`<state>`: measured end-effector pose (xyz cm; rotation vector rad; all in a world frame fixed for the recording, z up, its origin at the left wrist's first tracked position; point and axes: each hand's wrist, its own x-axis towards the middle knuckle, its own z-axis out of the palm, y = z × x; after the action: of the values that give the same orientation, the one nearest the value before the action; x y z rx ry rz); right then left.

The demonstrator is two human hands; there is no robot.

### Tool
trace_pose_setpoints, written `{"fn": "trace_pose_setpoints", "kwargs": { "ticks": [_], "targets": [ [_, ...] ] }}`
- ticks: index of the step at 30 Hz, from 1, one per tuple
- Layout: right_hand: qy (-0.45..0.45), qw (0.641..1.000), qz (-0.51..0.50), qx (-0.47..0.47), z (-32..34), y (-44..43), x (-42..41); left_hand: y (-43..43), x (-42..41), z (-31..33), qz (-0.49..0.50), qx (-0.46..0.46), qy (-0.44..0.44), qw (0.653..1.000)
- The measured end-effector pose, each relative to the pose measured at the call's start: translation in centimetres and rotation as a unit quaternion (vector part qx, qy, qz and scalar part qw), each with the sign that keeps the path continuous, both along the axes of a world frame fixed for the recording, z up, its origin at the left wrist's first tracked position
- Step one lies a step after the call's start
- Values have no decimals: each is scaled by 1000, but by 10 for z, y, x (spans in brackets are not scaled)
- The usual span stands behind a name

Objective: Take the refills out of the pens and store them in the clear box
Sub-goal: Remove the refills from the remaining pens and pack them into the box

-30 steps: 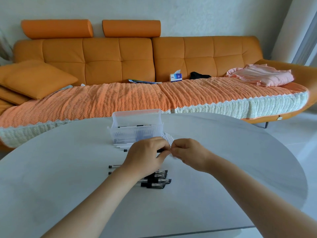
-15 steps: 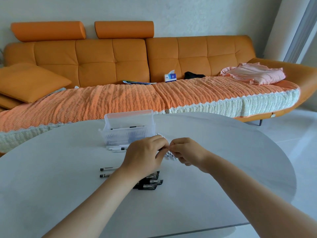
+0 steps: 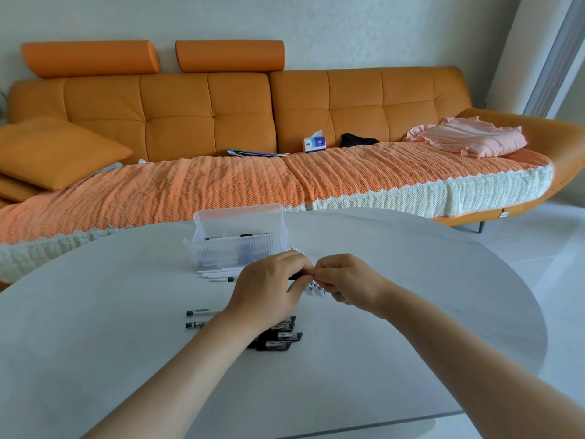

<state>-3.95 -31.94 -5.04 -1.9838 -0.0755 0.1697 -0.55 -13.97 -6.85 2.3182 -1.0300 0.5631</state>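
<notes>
Hardly anything has shifted since the earlier frames: the left hand [image 3: 269,289] and right hand [image 3: 345,278] stay fingertip to fingertip above the tabletop [image 3: 427,312], with the clear box [image 3: 237,248] at their 11 o'clock.

The box stands open-topped on the tabletop. Through its ribbed wall show thin sticks with dark sections, lying lengthwise from 9 to 3 o'clock; whether all are refills is too blurred to tell. Just at the box's 6 o'clock, white tubes [image 3: 218,274] lie on the tabletop, parallel to it.

The left hand's fingers curl round a dark pen [image 3: 295,275], of which only a sliver shows, and the right hand pinches its end. Its long axis runs 9 to 3; which end is the tip I cannot tell.

Under the hands, a row of white pieces [image 3: 311,288] lies side by side. At the left hand's 8 o'clock lie two loose pens [image 3: 202,312], along 9 to 3 with dark ends at 9. At its 6 o'clock sits a heap of black pen parts [image 3: 280,339].
</notes>
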Motion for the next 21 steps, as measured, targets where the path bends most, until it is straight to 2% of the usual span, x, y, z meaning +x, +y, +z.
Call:
{"fn": "trace_pose_setpoints", "kwargs": {
  "ticks": [4, 6, 9, 12, 14, 16, 18, 19, 21],
  "targets": [
    [89, 993, -2, 81, 4, 3, -3, -3, -3, 1, 18, 7, -18, 1000],
    [100, 990, -6, 94, 4, 3, -2, -6, -5, 3, 26, -19, 48, 998],
    [7, 1000, -26, 12, 2, 2, -1, -9, 3, 5, 12, -61, 252, 966],
    [-82, 991, -22, -100, 0, 1, -3, -9, 7, 7, -10, -89, 337, 937],
    [-89, 989, -30, -110, -1, 2, -2, -8, 5, 9, 0, -71, 321, 945],
    [-48, 997, -62, -21, 1, 1, 0, -4, 3, 10, 48, 4, 206, 977],
    [-3, 995, -75, 61, 4, -4, 0, 4, 4, 12, 71, 18, 115, 991],
    [3, 996, -79, 46, 5, -8, 1, 7, 6, 12, 68, 7, 115, 991],
    [-9, 992, -87, -92, 1, -16, 2, 11, 12, 9, 59, 0, 144, 988]
  ]
}}
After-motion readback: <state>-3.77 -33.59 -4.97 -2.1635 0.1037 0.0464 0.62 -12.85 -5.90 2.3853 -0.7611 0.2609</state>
